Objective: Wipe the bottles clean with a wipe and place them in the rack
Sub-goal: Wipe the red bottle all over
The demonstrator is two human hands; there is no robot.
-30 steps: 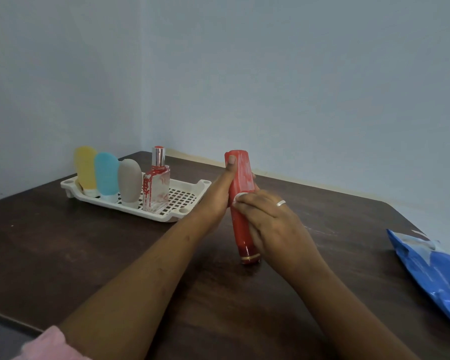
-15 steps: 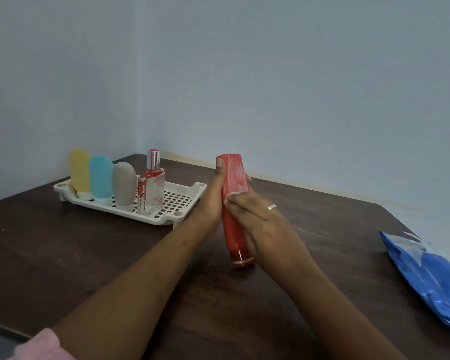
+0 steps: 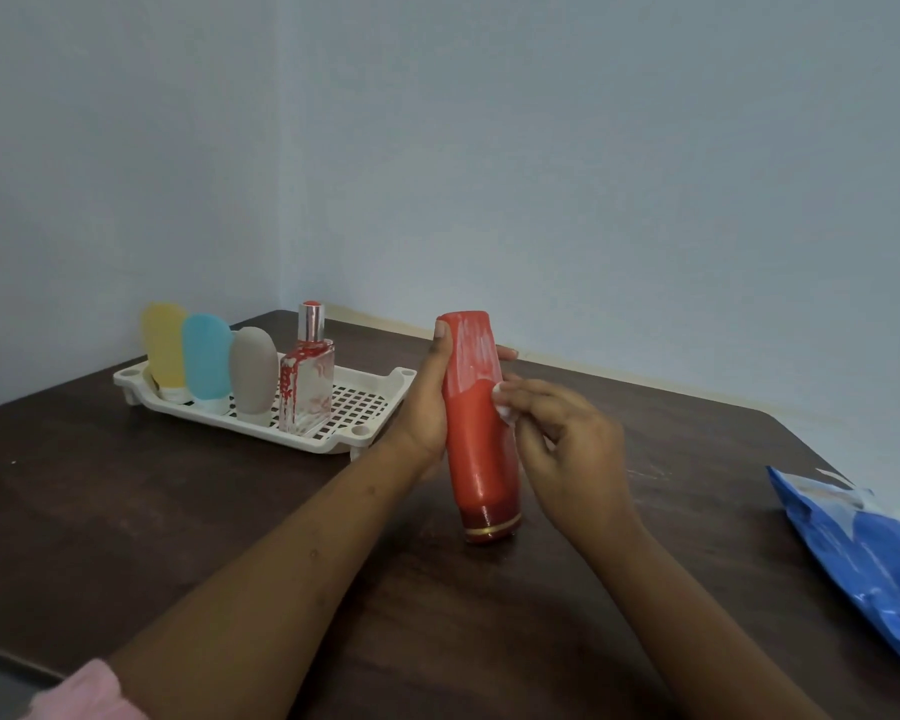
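A tall red bottle (image 3: pixel 476 439) stands cap-down on the dark table, with pale smears on its upper part. My left hand (image 3: pixel 427 402) grips it from the left, thumb near the top. My right hand (image 3: pixel 562 454) pinches a small white wipe (image 3: pixel 506 412) against the bottle's right side. The white rack (image 3: pixel 370 433) at the back left holds a yellow bottle (image 3: pixel 165 350), a blue bottle (image 3: pixel 206 358), a grey bottle (image 3: pixel 253 371) and a glass perfume bottle (image 3: pixel 307 384) with red marks.
A blue wipes pack (image 3: pixel 863 558) lies at the table's right edge. The dark wooden table (image 3: pixel 178 511) sits in a corner between two pale walls. The rack's right half has no bottles in it.
My right hand has slid from across the bottle's front to its right side, uncovering the smeared upper part. The view shifted slightly.
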